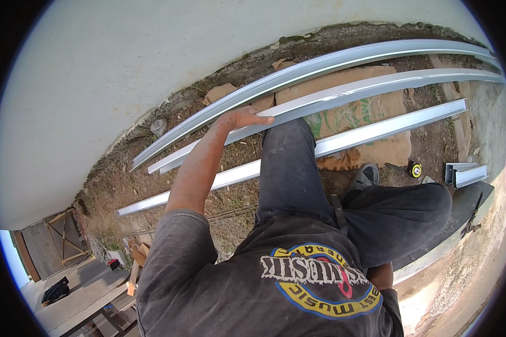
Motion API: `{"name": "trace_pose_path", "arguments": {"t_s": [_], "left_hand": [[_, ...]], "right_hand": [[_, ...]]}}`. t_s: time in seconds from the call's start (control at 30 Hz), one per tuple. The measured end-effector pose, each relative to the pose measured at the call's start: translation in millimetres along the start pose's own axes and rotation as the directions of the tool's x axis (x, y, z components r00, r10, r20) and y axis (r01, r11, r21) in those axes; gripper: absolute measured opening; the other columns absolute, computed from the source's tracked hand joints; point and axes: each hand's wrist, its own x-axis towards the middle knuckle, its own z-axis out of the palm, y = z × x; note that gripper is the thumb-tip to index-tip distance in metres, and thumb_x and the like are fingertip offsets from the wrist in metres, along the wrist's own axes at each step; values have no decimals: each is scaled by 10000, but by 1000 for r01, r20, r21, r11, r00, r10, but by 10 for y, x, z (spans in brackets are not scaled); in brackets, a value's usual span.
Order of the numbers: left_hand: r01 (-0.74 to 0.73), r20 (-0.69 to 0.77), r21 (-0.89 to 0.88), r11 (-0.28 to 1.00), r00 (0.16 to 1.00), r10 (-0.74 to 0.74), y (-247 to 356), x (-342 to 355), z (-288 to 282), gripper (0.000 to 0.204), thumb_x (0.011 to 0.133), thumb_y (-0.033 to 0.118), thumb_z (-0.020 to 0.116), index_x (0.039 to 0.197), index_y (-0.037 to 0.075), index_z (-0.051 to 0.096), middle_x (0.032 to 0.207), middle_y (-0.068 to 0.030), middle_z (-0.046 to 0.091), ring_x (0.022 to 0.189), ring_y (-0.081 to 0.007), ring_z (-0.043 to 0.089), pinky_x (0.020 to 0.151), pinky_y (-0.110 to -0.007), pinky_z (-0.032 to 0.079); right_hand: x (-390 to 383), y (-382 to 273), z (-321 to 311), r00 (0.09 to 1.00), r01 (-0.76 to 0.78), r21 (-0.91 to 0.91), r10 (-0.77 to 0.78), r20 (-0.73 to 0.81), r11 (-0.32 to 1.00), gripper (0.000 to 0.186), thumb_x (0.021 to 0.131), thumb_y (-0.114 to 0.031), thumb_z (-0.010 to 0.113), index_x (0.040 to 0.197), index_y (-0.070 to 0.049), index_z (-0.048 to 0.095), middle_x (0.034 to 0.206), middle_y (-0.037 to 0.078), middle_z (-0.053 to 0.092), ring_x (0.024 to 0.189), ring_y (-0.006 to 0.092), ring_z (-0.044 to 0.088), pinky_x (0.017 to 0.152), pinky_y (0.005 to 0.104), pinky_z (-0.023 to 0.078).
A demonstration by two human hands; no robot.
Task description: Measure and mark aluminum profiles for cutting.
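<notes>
My left hand [244, 117] is closed over the upper edge of a long silvery metal channel [343, 98], its thumb lying along the near face. This channel passes just over my bent left knee [289, 132]. Farther off, a second metal profile [320, 62] runs alongside at the foot of the wall. Nearer me, a third metal profile [376, 132] lies on the ground and passes behind my left leg. Of my right arm only a bare piece [381, 275] shows beside my shirt; the right hand is hidden.
A pale wall [123, 62] rises along the far side. Flattened brown paper sacks [385, 149] lie on the dirt. At the right are a yellow-and-black tape measure [414, 169] and short metal offcuts [469, 175] near a ledge [472, 202]. A dark object [56, 291] lies far left.
</notes>
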Motion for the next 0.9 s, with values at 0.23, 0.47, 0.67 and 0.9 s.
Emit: {"name": "trace_pose_path", "arguments": {"t_s": [0.23, 0.47, 0.67, 0.9], "left_hand": [[225, 230, -210, 951, 957, -176, -213, -379, -318, 1128, 659, 888, 559, 1364, 8, 533, 1403, -324, 448, 1366, -427, 378, 1103, -527, 305], [348, 414, 190, 918, 820, -396, -1177, -516, -442, 1056, 512, 535, 865, 1379, 37, 525, 1460, -257, 424, 1358, -401, 396, 1110, -518, 290], [485, 365, 233, 843, 759, -539, -1557, -583, -632, 793, 476, 298, 804, 1222, 82, 647, 1386, -210, 516, 1262, -377, 475, 995, -501, 381], [274, 253, 277, 921, 904, -345, -1080, -442, -741, 579, 470, 263, 747, 979, -9, 704, 1010, -184, 681, 879, -352, 627, 795, -469, 480]], "right_hand": [[-119, 186, 266, 998, -51, -11, 51, 44, 999, 416, 869, -250, 677, 1150, 44, 588, 1047, 191, 666, 985, 328, 636, 871, 407, 503], [-319, 240, 803, 990, -86, -4, 86, 108, 996, 429, 866, -254, 679, 1160, 43, 581, 1060, 197, 662, 999, 336, 633, 881, 413, 501], [-244, 104, 991, 989, -85, -37, 89, 120, 996, 440, 864, -257, 680, 1168, 42, 574, 1072, 202, 659, 1011, 343, 631, 889, 418, 499], [-490, 600, -37, 967, -249, -151, 235, -101, 957, 452, 861, -261, 683, 1178, 41, 566, 1085, 209, 656, 1025, 351, 628, 899, 423, 497]]}}
